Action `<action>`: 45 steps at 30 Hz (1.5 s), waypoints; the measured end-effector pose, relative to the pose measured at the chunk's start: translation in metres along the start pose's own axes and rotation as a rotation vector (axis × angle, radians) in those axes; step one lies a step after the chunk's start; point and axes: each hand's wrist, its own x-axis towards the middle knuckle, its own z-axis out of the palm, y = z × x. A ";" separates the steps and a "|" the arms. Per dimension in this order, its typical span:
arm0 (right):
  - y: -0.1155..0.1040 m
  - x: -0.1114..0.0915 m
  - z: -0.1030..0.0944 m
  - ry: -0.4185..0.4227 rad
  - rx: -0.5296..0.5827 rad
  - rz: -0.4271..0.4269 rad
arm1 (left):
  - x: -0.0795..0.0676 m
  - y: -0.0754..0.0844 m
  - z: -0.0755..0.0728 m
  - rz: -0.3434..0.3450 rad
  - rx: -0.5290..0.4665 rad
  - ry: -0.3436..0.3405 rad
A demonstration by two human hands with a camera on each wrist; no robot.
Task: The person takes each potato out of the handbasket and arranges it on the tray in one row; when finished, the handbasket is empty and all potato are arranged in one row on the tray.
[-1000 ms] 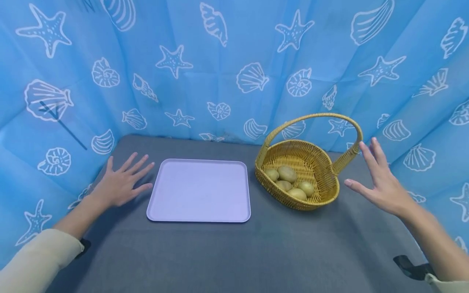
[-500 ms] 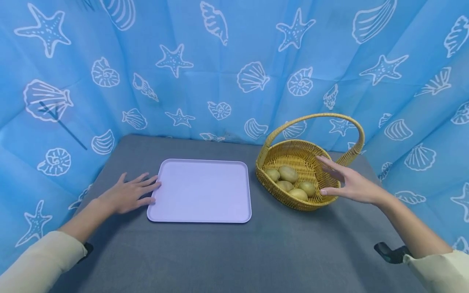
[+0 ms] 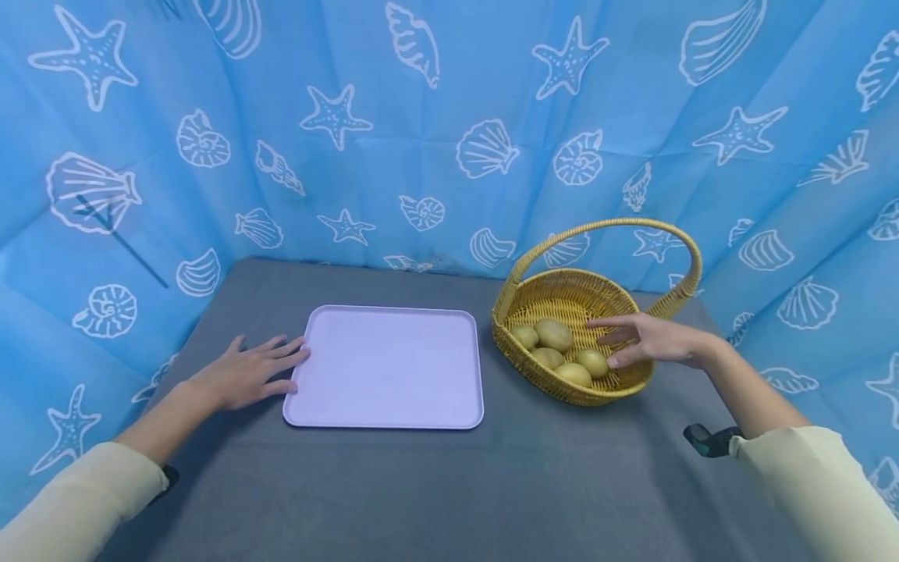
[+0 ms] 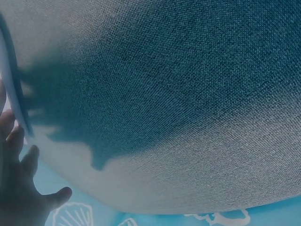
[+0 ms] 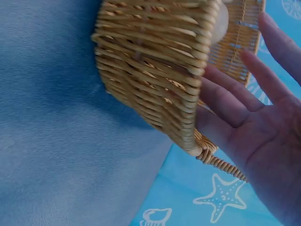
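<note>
In the head view a yellow wicker basket (image 3: 565, 290) with a tall arched handle stands on the right, holding several potatoes (image 3: 554, 335). My right hand (image 3: 656, 339) reaches over its right rim, fingers spread and extended inside, with the thumb close to the rightmost potato (image 3: 593, 362). The right wrist view shows the fingers behind the basket's woven wall (image 5: 150, 66), gripping nothing. To the left lies a flat lilac tray (image 3: 386, 367). My left hand (image 3: 246, 376) has its fingers spread, with the fingertips over the tray's left edge.
A grey cloth-covered table (image 3: 421, 492) carries the tray and basket, which stand side by side with a narrow gap. A blue curtain (image 3: 435, 179) with white shells and starfish hangs close behind the table and along both sides.
My right hand has moved left and down from beside the basket's handle to inside the basket. My left hand has shifted right and slightly down onto the tray's edge.
</note>
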 end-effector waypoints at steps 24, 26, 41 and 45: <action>0.003 0.034 -0.010 -0.146 0.086 0.352 | 0.004 0.001 0.009 0.038 -0.013 0.034; 0.002 0.035 -0.009 -0.150 0.076 0.353 | 0.004 0.001 0.009 0.039 -0.020 0.030; -0.009 0.026 -0.017 -0.139 0.018 0.103 | 0.000 -0.002 0.005 0.030 -0.055 0.020; -0.027 0.020 -0.014 -0.099 -0.108 -0.064 | -0.002 -0.004 0.005 0.031 -0.055 0.024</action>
